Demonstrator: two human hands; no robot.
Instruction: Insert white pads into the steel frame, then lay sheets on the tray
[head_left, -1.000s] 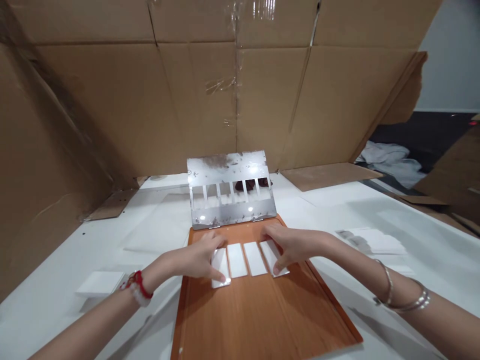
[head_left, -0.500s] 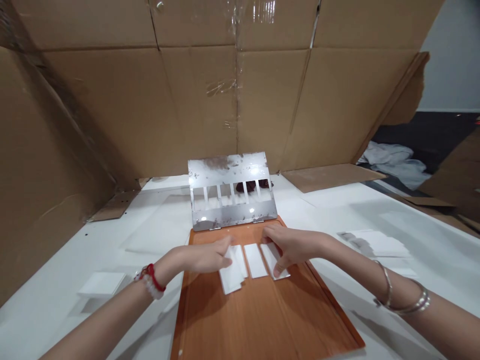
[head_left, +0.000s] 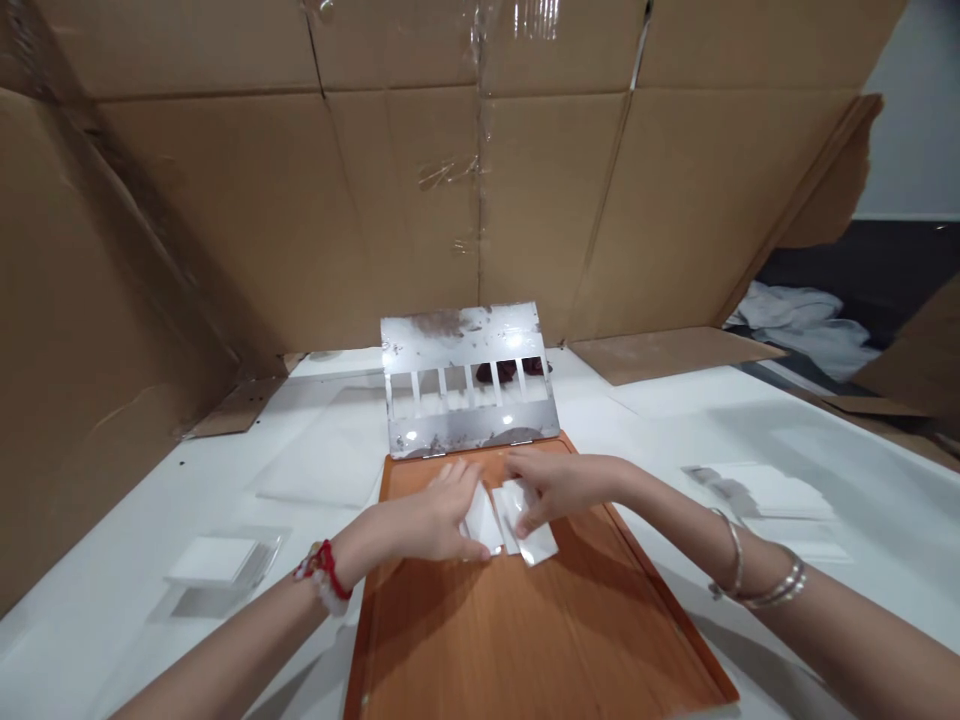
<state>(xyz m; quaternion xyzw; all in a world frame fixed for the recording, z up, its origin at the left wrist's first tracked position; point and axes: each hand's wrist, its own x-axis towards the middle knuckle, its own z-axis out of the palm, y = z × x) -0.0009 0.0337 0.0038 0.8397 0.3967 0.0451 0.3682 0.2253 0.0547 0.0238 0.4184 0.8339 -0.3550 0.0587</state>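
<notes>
On an orange-brown wooden board [head_left: 540,640], white rectangular cards are drawn together between my hands. My left hand [head_left: 442,515] is closed on the left white cards [head_left: 482,525], thumb along their lower edge and fingers over the top. My right hand [head_left: 559,490] grips the right white card [head_left: 537,540] between thumb and fingers. That card lies partly over a middle white card [head_left: 507,515]. At the board's far edge a silver metal plate [head_left: 465,330] with a row of rectangular slots stands tilted up on hinges.
A stack of white cards [head_left: 214,560] sits at left in a clear tray. Spread white cards [head_left: 784,490] lie on the white table [head_left: 637,410] at right. Tall cardboard walls [head_left: 405,200] enclose the back and left, and a dark item [head_left: 502,372] shows through the plate's slots.
Both hands have moved inward, bringing the outer cards toward the middle one. The gaps between the cards have closed, and the right card now overlaps the middle one.
</notes>
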